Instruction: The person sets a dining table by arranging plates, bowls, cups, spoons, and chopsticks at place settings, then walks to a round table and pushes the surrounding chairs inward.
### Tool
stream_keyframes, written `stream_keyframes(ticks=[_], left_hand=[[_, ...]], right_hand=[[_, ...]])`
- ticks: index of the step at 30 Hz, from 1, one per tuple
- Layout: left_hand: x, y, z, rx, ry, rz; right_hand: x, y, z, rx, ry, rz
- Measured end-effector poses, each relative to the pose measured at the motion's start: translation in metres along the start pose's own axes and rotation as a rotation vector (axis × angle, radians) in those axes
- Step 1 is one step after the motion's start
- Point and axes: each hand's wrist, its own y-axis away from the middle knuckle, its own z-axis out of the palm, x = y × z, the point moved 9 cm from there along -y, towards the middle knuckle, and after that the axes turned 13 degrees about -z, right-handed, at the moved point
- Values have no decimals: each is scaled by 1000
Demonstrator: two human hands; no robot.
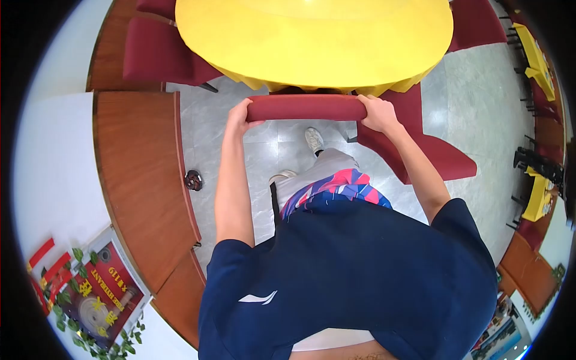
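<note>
A dark red chair (306, 108) stands in front of me, its padded backrest seen from above. My left hand (241, 115) is wrapped round the left end of that backrest. At the right end, my right hand (378, 113) grips the same backrest. Just beyond it is a round table with a yellow tablecloth (312, 48), whose edge hangs in folds. The chair's seat and legs are mostly hidden under the backrest and the cloth. Another dark red chair (420, 144) sits close by on the right, below my right forearm.
More red chairs stand at the table's left (159, 54) and right (477, 24). Wood panelling (138, 180) runs along the left wall, with a small dark round object (193, 180) on the floor by it. A fire hydrant cabinet (105, 294) is at lower left. Yellow-covered tables (537, 195) line the far right.
</note>
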Motion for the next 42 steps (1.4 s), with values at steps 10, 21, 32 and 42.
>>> stream_keyframes(ticks=[10, 21, 32, 42], left_hand=[[-110, 43, -23, -115, 49, 2], [-148, 74, -118, -324, -386, 186], [-6, 26, -323, -159, -165, 152], [200, 39, -524, 49, 128, 254]], right_hand=[[-47, 72, 27, -130, 82, 121], [-99, 151, 78, -49, 180, 650], [-163, -29, 119, -451, 1, 485], [-367, -416, 153, -341, -332, -95]])
